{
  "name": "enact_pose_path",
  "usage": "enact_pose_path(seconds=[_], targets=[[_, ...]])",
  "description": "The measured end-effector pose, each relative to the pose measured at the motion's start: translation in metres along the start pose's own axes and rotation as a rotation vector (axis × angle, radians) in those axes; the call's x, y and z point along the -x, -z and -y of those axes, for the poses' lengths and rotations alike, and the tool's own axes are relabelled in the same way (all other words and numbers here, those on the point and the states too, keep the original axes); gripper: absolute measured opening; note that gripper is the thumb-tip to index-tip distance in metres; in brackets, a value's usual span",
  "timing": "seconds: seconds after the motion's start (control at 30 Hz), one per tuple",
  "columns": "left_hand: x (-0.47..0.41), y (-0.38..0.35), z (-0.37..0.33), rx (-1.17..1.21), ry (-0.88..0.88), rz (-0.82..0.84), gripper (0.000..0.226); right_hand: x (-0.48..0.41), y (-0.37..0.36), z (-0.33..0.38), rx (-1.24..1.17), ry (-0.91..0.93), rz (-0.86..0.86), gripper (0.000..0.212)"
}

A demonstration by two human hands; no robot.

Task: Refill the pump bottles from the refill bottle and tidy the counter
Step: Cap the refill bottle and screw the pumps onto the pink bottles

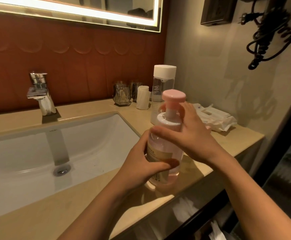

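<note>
Pump bottles: one pump bottle [163, 151], clear with pinkish liquid and a pink pump top, upright at the front of the counter [236, 141], right of the sink [37, 153]; I cannot tell whether its base touches the counter.
Hands: two, both on the pump bottle.
Left hand [141, 163]: wrapped round the bottle's body, thumb pressed on the label.
Right hand [191, 135]: closed round the bottle's shoulder and collar under the pump top, thumb across the front, fingers behind.
Other bottles: one tall clear bottle [163, 84] with a white cap, standing just behind the pump bottle.
Glasses [122, 95]: at least two against the back wall; exact count unclear.
Paper roll [142, 97]: one, beside the glasses.
Wipes pack [215, 118]: one, lying at the counter's right end.
Tap [39, 94]: one, behind the sink.
</note>
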State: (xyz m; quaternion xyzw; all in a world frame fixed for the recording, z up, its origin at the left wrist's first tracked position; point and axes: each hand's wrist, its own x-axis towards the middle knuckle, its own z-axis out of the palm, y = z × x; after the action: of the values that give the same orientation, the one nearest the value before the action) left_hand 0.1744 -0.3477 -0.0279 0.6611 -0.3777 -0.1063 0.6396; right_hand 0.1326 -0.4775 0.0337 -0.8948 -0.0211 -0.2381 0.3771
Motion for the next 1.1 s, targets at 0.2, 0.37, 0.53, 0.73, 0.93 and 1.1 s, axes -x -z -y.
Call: enact_pose_path(seconds=[0.2,0.37,0.53,0.73,0.93,1.1], targets=[[-0.001,0.0,0.0,-0.013,-0.019,0.009,0.06,-0.003,0.021,-0.014,-0.469,0.056,0.387,0.041],[0.0,0.001,0.001,-0.017,-0.033,0.003,0.062,0.002,0.015,-0.012,-0.335,0.088,0.059,0.042],[0.001,0.001,0.0,-0.044,-0.036,-0.025,0.06,0.007,-0.001,0.004,-0.073,0.096,-0.23,0.046],[0.001,0.001,-0.001,-0.005,-0.009,-0.009,0.064,-0.001,-0.002,0.005,0.136,-0.04,-0.115,0.078],[-0.001,0.003,0.001,-0.022,-0.013,-0.004,0.063,-0.006,0.017,-0.016,-0.453,-0.039,0.368,0.043],[0.0,0.002,0.001,-0.089,-0.045,-0.059,0.065,-0.004,0.019,-0.02,-0.523,-0.006,0.362,0.048]])
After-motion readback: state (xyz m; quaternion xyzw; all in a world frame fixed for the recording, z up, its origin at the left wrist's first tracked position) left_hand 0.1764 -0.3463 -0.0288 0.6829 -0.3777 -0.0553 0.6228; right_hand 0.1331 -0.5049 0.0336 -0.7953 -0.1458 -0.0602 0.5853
